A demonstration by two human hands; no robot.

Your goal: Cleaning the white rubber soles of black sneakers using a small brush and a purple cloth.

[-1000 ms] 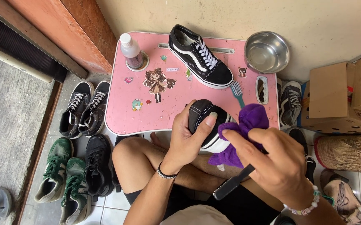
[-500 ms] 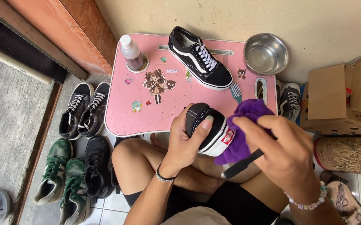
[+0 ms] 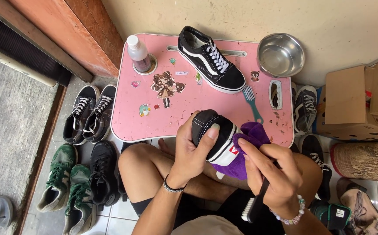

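Note:
My left hand grips a black sneaker with a white sole, heel end toward me, held above my lap. My right hand presses a purple cloth against the sneaker's white sole edge and also holds a black brush with white bristles, pointing down toward me. The matching black sneaker with white laces stands on the pink lap table beyond my hands.
On the table are a pink bottle, a teal brush and a steel bowl. Several shoes lie on the floor at left, more at right beside cardboard boxes and a woven roll.
The purple cloth has shifted lower and to the right along the sneaker's sole. The left hand has kept its grip on the shoe throughout.

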